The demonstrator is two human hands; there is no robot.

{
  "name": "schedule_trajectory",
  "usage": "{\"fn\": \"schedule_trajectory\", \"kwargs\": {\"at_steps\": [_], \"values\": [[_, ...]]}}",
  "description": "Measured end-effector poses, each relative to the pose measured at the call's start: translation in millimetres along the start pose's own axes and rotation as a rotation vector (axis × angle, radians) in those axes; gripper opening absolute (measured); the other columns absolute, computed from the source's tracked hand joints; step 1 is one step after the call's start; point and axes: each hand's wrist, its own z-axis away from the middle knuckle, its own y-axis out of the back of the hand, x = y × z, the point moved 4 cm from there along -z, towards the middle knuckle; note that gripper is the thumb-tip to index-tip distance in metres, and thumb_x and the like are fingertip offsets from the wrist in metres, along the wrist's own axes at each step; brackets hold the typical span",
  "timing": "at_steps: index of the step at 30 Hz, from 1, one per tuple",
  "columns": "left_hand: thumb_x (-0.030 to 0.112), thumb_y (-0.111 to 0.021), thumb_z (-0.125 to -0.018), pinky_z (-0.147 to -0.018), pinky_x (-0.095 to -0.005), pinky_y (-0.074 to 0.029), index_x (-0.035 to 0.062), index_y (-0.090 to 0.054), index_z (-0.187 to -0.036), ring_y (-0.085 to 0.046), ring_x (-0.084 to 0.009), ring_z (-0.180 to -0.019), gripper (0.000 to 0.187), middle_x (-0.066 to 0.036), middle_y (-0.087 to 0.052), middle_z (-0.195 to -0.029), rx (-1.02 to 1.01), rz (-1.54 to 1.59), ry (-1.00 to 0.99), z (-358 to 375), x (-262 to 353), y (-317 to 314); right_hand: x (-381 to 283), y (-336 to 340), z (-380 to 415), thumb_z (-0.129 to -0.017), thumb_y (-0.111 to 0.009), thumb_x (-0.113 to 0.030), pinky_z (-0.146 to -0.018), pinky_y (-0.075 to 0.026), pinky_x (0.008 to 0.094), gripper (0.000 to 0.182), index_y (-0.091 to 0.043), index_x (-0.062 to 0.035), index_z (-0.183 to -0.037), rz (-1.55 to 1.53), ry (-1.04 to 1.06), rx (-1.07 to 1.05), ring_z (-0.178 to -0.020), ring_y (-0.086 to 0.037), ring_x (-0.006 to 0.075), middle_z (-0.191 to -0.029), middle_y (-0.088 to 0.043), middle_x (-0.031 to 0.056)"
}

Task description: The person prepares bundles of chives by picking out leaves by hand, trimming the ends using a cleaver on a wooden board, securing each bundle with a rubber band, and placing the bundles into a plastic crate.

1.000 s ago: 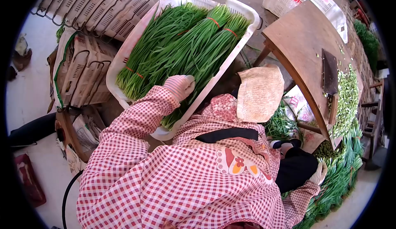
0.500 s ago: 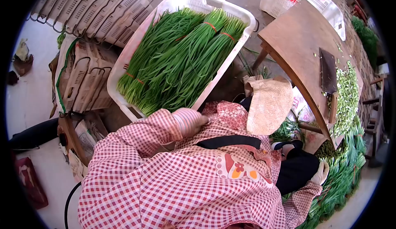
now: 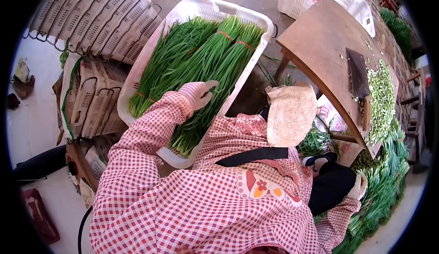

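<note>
My left hand (image 3: 197, 94), in a striped glove with bare fingertips, lies over the green chives (image 3: 183, 66) in a white plastic crate (image 3: 238, 82). Its thumb and fingers are apart, with no bundle between them. Red bands tie the chive bundles, which fill the crate. At the lower right my right hand (image 3: 357, 187), in a pale glove, is beside my dark trouser leg and the edge of a big pile of chives (image 3: 382, 199). Its fingers are partly hidden, and I cannot tell whether they hold anything.
A wooden table (image 3: 320, 34) stands at the right, bearing a dark cleaver (image 3: 356, 73) and chopped green pieces (image 3: 379, 103). Stacked crates (image 3: 96, 20) stand at the upper left. Another white crate (image 3: 292, 0) is behind the table. A pale cloth (image 3: 290, 116) hangs by my lap.
My left hand has moved from by my waist up over the chives, its fingers now spread. The crate's near end now shows lower, beside my body. My right hand stays near the pile.
</note>
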Motion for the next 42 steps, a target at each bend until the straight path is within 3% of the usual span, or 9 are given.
{"fn": "schedule_trajectory", "kwargs": {"at_steps": [9,12,16,24,27,29,37,40,42], "values": [[0.011,-0.052,-0.092,-0.074,-0.0436,-0.052,-0.0004,-0.061,-0.106,-0.064,-0.0359,-0.088,0.021,-0.022,-0.066,-0.096,-0.343,-0.404,0.294,7.1,-18.5,14.0,-1.6,-6.2,3.1,-0.09,-0.063,-0.015,-0.092,-0.043,0.0275,0.023,-0.061,-0.0036,-0.11,-0.053,0.047,-0.019,-0.097,-0.054,0.0124,-0.105,-0.06,0.0013],[0.012,-0.051,-0.092,-0.087,-0.0375,-0.05,0.0035,-0.06,-0.115,-0.06,-0.0308,-0.105,0.026,-0.014,-0.062,-0.118,-0.918,-0.803,0.229,21.6,-70.7,-36.1,0.2,-6.2,6.4,-0.09,-0.063,-0.014,-0.092,-0.043,0.0284,0.025,-0.059,-0.0034,-0.112,-0.114,0.019,-0.015,-0.098,-0.054,0.013,-0.108,-0.059,0.002],[0.024,-0.053,-0.091,-0.09,-0.0383,-0.048,0.0096,-0.062,-0.114,-0.06,-0.0294,-0.103,0.029,-0.013,-0.063,-0.116,-0.831,-0.511,0.397,50.6,-16.0,-12.4,-13.8,-10.4,18.7,-0.09,-0.063,-0.014,-0.092,-0.043,0.0274,0.026,-0.059,-0.0034,-0.113,-0.107,0.019,0.008,-0.099,-0.054,0.0129,-0.108,-0.059,0.0029],[0.014,-0.061,-0.084,-0.068,-0.038,-0.052,0.0026,-0.063,-0.096,-0.064,-0.0322,-0.075,0.017,-0.019,-0.064,-0.081,0.286,0.12,-0.363,-47.8,160.0,5.7,-8.2,-9.4,17.6,-0.089,-0.064,-0.008,-0.085,-0.044,0.0236,0.022,-0.061,-0.0034,-0.11,-0.167,0.041,0.028,-0.091,-0.054,0.0095,-0.101,-0.061,0.0015],[0.012,-0.062,-0.083,-0.073,-0.0375,-0.053,0.0057,-0.061,-0.108,-0.065,-0.0314,-0.083,0.026,-0.018,-0.066,-0.093,0.049,0.062,-0.257,-84.8,212.5,-3.5,-10.8,-11.9,26.5,-0.089,-0.063,-0.008,-0.083,-0.045,0.024,0.022,-0.061,-0.0036,-0.111,-0.192,0.092,0.055,-0.087,-0.054,0.0093,-0.098,-0.061,0.0008],[0.012,-0.063,-0.083,-0.073,-0.0383,-0.051,0.0072,-0.061,-0.106,-0.062,-0.0246,-0.086,0.024,-0.012,-0.064,-0.095,-0.084,0.922,0.111,-103.9,203.2,-19.9,-29.6,-11.5,40.5,-0.086,-0.066,-0.009,-0.081,-0.046,0.026,0.018,-0.064,-0.0018,-0.103,0.002,0.111,0.114,-0.085,-0.056,0.0109,-0.096,-0.063,0.0029],[0.027,-0.074,-0.075,-0.107,-0.0486,-0.031,-0.0004,-0.038,-0.139,-0.039,-0.0426,-0.127,0.079,-0.029,-0.041,-0.137,0.255,-0.321,-0.136,-71.5,-20.5,-36.1,21.1,20.6,132.9,-0.085,-0.066,-0.011,-0.083,-0.048,0.0305,0.02,-0.065,-0.0001,-0.101,0.466,0.044,0.664,-0.089,-0.061,0.0205,-0.096,-0.065,0.0133],[0.035,-0.075,-0.07,-0.112,-0.0543,-0.014,0.0116,-0.013,-0.15,-0.012,-0.0334,-0.143,0.104,-0.01,-0.015,-0.155,-0.132,-0.77,0.213,-13.1,-86.8,-86.2,126.6,15.8,232.1,-0.087,-0.062,-0.01,-0.079,-0.049,0.0303,0.018,-0.061,-0.0003,-0.101,0.123,-0.377,0.417,-0.084,-0.06,0.0161,-0.09,-0.064,0.0062],[0.031,-0.068,-0.08,-0.111,-0.0488,-0.024,0.0079,-0.03,-0.145,-0.03,-0.0313,-0.136,0.079,-0.014,-0.034,-0.146,-0.03,-0.898,0.221,-12.8,-42.8,-86.8,169.4,-11.1,310.3,-0.089,-0.059,-0.017,-0.084,-0.05,0.0341,0.025,-0.062,-0.0032,-0.109,0.122,-0.646,0.252,-0.09,-0.063,0.0213,-0.098,-0.068,0.0121]]}}
